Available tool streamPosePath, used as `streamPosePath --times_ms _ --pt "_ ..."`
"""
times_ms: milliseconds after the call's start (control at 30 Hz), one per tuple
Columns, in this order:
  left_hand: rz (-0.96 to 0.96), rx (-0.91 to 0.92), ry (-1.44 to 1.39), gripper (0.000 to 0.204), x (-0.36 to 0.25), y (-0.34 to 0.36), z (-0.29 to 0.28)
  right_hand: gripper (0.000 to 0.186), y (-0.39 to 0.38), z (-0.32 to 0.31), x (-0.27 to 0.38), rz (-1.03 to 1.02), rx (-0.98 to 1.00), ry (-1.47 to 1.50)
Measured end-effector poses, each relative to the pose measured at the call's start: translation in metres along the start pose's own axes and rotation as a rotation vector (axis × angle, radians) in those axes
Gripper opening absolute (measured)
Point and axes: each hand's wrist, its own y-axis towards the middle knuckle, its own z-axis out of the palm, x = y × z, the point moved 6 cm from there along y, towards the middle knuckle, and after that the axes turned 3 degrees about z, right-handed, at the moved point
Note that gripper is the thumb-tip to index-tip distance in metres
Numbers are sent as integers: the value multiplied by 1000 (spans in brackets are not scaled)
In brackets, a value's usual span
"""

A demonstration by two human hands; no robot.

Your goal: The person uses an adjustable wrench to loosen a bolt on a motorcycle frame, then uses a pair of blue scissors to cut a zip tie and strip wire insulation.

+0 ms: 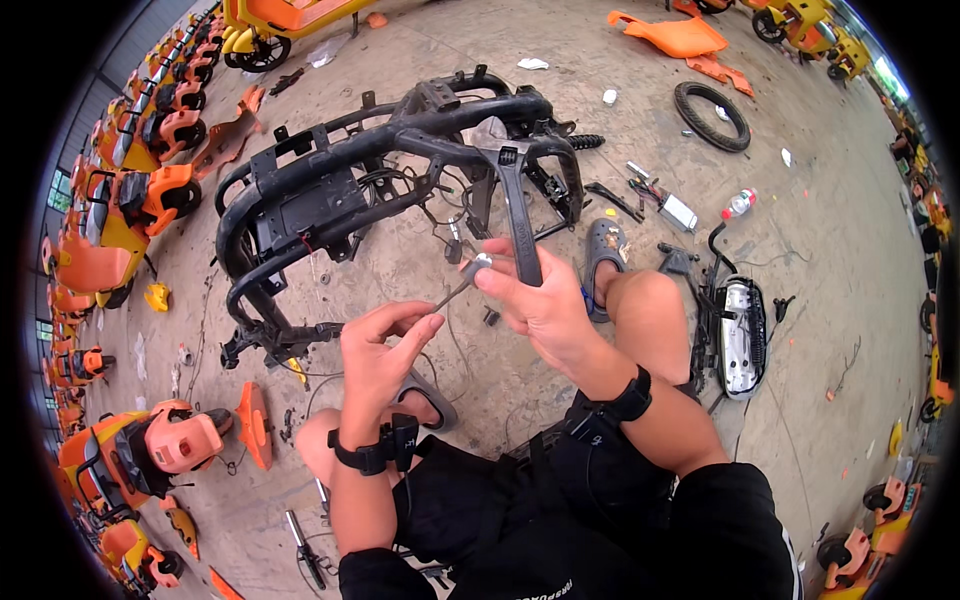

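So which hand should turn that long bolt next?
Probably the left hand: its fingertips already pinch the free end of the bolt. The right hand is busy, gripping the bolt's head end and a wrench.

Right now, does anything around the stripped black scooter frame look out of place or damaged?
Yes. The stripped black scooter frame lies tipped on the concrete, loose wires hanging out. A bare black tyre and orange body panels lie scattered apart from it.
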Motion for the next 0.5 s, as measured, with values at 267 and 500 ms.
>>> streamPosePath --times_ms 267,500 --pt "50 45 74 12 -6 -1 -2 39 3 4 0 -78 -66 -142" --pt "60 -591 -225 17 10 -6 -56 28 4 3 -5 -137 -71 -94"
